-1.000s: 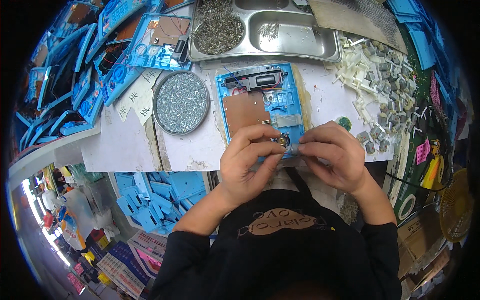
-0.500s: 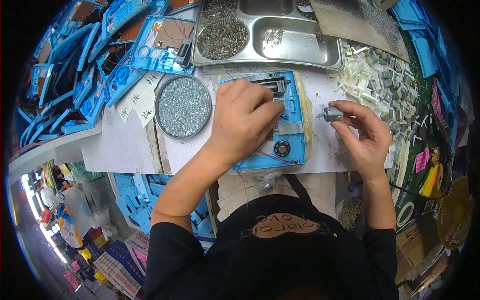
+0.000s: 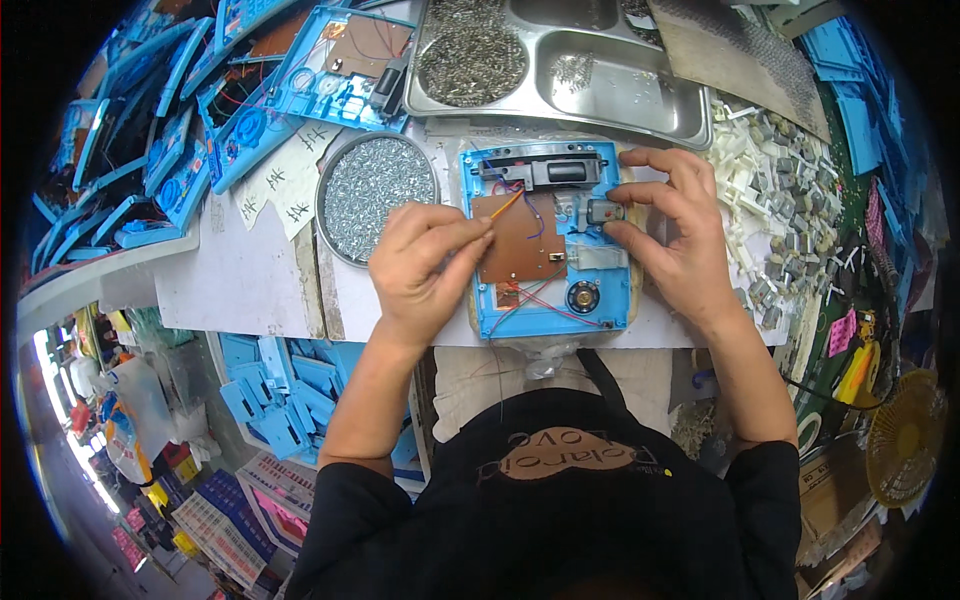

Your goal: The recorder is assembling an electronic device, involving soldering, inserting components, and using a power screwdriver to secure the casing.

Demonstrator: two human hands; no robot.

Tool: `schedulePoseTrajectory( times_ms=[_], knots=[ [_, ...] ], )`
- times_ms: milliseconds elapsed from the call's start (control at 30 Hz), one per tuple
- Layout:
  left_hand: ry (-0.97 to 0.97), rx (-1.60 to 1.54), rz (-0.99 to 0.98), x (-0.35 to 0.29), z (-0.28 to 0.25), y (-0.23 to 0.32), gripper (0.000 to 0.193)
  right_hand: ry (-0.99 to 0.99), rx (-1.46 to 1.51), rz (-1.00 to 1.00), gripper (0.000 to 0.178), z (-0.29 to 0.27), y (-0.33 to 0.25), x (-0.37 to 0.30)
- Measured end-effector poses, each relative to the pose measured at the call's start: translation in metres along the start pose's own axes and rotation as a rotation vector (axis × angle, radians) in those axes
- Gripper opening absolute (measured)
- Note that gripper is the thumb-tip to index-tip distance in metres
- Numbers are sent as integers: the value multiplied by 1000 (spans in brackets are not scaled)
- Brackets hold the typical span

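In front of me lies an open blue plastic casing [image 3: 543, 323] with a brown circuit board [image 3: 512, 250], loose wires and a small round black speaker [image 3: 582, 295] inside. My left hand [image 3: 425, 262] is over the board's left edge, thumb and forefinger pinching a thin orange strand [image 3: 508, 205], a wire or a slim stick. Its tip points at the black part [image 3: 560, 173] along the casing's far side. With its thumb and a finger, my right hand [image 3: 680, 225] grips a small silver motor [image 3: 602, 212] at a slot in the casing's right side.
Left of the casing stands a round tin [image 3: 375, 200] of small screws. Beyond is a steel compartment tray [image 3: 620, 95] with small metal parts. White plastic pieces and motors [image 3: 775, 200] are heaped at right. Blue casings [image 3: 130, 180] pile up at far left.
My right hand has brought the motor leftward from beside the casing into it. The left hand has drawn back toward the left and nearer me, uncovering the board, and now pinches the orange strand.
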State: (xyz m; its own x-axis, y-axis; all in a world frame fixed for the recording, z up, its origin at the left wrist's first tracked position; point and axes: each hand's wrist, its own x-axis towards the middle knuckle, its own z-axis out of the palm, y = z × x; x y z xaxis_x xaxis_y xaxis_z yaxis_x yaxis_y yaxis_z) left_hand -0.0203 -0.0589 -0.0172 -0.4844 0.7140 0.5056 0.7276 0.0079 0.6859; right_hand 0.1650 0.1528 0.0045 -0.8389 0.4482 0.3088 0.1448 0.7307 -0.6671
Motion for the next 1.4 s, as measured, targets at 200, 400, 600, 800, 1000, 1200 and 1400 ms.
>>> schedulePoseTrajectory(
  times_ms=[200,400,600,800,1000,1200,1400],
  knots=[
    [-9,79,148,1,-1,4,24,-71,-89,34,25,-4,-8,6],
    [-25,106,247,0,-1,4,27,-132,-192,-34,35,-15,-19,16],
    [-14,122,269,0,0,4,29,-139,-145,-370,39,14,-45,32],
    [32,179,261,-1,-2,7,29,-155,-142,-481,28,33,-47,51],
    [72,214,167,-7,-3,1,23,-134,-96,-420,23,27,-37,41],
    [68,84,106,3,2,8,22,-90,-76,-386,23,25,-31,35],
    [2,-89,88,31,9,37,21,-47,-57,-394,23,27,-29,33]
  ],
)
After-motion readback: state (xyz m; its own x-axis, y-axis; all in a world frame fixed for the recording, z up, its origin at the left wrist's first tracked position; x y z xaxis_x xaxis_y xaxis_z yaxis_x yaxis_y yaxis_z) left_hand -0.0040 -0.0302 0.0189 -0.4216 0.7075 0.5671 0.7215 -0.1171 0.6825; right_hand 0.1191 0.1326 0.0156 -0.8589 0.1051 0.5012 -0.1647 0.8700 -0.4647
